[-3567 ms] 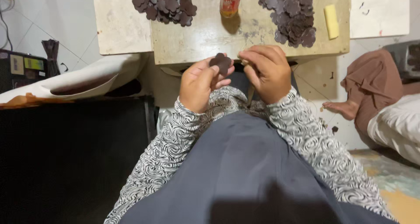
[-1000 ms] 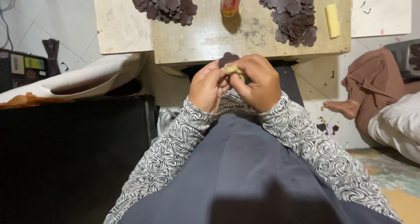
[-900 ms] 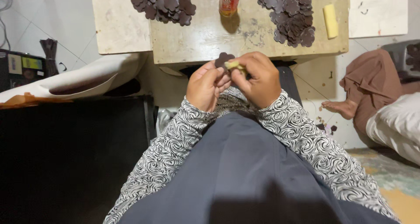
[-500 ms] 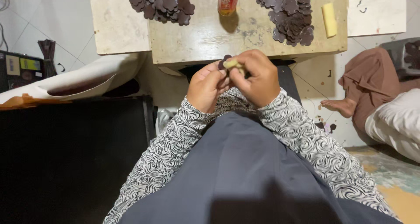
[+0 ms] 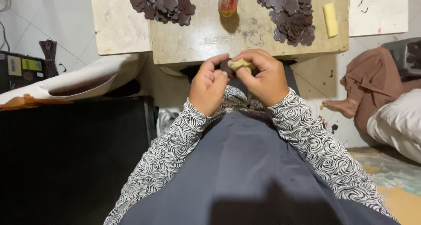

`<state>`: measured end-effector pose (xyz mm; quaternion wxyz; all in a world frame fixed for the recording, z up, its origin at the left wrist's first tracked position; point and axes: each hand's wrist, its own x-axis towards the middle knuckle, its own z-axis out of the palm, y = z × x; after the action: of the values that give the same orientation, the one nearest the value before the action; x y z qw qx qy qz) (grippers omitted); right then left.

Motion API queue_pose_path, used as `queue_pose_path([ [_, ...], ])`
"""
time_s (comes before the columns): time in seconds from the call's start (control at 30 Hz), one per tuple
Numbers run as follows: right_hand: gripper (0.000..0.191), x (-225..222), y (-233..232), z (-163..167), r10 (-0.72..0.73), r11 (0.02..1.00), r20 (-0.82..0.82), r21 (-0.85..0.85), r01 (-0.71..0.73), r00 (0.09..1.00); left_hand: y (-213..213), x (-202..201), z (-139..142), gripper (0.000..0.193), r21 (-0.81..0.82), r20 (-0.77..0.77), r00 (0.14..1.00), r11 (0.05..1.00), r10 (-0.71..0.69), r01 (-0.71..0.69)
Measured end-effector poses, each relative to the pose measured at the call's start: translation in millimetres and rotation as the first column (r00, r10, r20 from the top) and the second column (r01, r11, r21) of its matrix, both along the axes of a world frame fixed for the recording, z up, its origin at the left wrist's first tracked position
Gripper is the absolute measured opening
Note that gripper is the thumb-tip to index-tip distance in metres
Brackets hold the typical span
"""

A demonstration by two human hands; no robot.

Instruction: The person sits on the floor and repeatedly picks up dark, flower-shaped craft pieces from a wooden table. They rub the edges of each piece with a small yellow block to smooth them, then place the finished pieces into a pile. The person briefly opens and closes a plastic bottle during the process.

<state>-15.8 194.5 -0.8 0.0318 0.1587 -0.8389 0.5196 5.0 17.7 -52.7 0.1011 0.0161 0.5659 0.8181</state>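
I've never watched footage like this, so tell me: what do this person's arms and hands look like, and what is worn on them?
Both arms are covered by long sleeves in a black-and-white swirl print, ending in snug cuffs at the wrists. The left hand and right hand are bare: no gloves, and no rings, watch or bracelets show. The nails look short and plain. A plain dark grey garment lies below the sleeves.

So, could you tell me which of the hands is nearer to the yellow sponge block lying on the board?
Right. The right hand sits below and left of the yellow sponge block; the left hand lies farther left still.
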Motion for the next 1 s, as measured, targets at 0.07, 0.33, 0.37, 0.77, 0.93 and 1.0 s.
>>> queue_pose_path([
  [0.07, 0.018, 1, -1, -6, -0.034, 0.982, 0.177, -0.175, 0.066, 0.984, -4, 1, 1, 0.043, -0.059, 0.007, 1.0, 0.998, 0.021, -0.02],
  [0.33, 0.015, -2, 4, -25, 0.119, 0.908, 0.334, -0.418, 0.034, 0.935, -2, -2, 12, 0.046, -0.057, 0.023, 0.999, 0.997, 0.049, -0.047],
  [0.37, 0.015, -3, 5, -25, 0.118, 0.892, 0.383, -0.446, 0.071, 0.916, -2, -2, 11, 0.047, -0.068, 0.025, 0.998, 0.996, 0.058, -0.056],
  [0.77, 0.02, 0, -7, -3, 0.003, 0.962, 0.122, -0.272, 0.031, 0.992, -1, -8, -17, 0.033, 0.247, 0.101, 0.994, 0.969, -0.034, 0.008],
  [0.93, 0.023, 9, -16, 8, 0.082, 0.996, -0.184, 0.05, -0.074, 0.98, -2, -2, -22, 0.035, -0.085, -0.066, 0.998, 0.996, -0.019, 0.013],
  [1.0, 0.023, 8, -19, 6, 0.056, 0.993, -0.139, 0.112, -0.041, 0.989, -3, 0, -23, 0.037, -0.166, -0.098, 0.995, 0.986, -0.032, 0.016],
])
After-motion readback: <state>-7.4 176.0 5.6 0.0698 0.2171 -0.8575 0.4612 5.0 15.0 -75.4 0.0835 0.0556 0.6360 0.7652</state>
